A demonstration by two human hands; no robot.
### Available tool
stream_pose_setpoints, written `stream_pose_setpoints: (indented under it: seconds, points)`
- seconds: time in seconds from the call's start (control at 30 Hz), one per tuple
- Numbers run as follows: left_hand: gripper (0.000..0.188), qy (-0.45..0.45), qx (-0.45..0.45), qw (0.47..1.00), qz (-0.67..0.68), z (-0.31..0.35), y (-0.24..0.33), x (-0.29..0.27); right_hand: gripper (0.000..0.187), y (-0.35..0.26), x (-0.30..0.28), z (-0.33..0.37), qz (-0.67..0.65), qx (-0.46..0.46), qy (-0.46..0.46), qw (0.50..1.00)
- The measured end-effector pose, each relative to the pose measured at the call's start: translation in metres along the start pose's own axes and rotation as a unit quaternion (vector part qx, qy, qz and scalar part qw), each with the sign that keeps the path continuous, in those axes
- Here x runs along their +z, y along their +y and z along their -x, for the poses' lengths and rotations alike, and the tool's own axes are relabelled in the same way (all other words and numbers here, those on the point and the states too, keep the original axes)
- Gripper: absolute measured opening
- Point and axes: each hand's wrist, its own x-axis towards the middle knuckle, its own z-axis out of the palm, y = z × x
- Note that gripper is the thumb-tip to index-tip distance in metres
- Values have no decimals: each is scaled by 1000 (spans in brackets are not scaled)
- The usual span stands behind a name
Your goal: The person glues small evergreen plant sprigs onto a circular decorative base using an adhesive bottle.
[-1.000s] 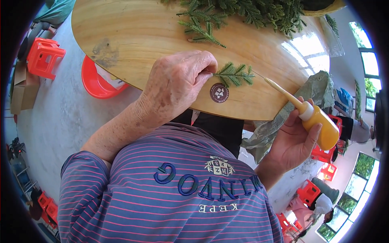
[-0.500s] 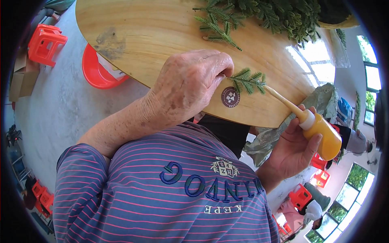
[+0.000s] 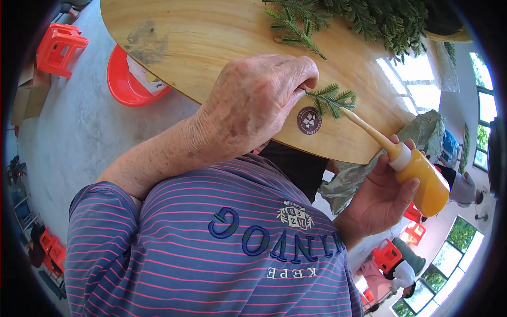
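Note:
Between the thumb and fingers of my left hand, a small green fir sprig is pinched by its stem end, its needled side shoots pointing right. My right hand is wrapped round a squeeze bottle of yellow-orange colour with a white collar and a long tapering nozzle. The nozzle's tip meets the lower edge of the sprig or lies just beside it; I cannot tell whether they touch. Both hands are over the near edge of a wooden table. Below the sprig, a round dark sticker is on the tabletop.
Larger loose fir branches lie on the table's far side, beside a dense green pile. A crumpled grey-green sheet hangs at the right edge. Left on the floor are a red basin and a red stool. People sit farther right.
The sprig has turned a little in my left hand, and the nozzle tip now lies at its lower edge instead of its right end. The view has shifted slightly.

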Motion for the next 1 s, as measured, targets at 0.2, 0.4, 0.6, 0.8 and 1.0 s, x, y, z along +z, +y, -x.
stream_pose_setpoints:
  seconds: [0.2,0.4,0.6,0.8,1.0]
  points:
    - [15,3,7,1000,4,1,0,1,52,3,3,0,13,2,-7,1000]
    - [16,7,12,1000,2,2,-2,0,53,6,6,2,29,-3,-7,1000]
    - [17,7,9,1000,6,3,-3,0,45,5,1,1,-17,18,-61,998]
    - [17,13,18,1000,4,4,-3,0,53,7,6,3,28,-1,-12,1000]
    - [17,9,24,1000,4,3,-3,0,54,8,4,2,15,4,-9,1000]
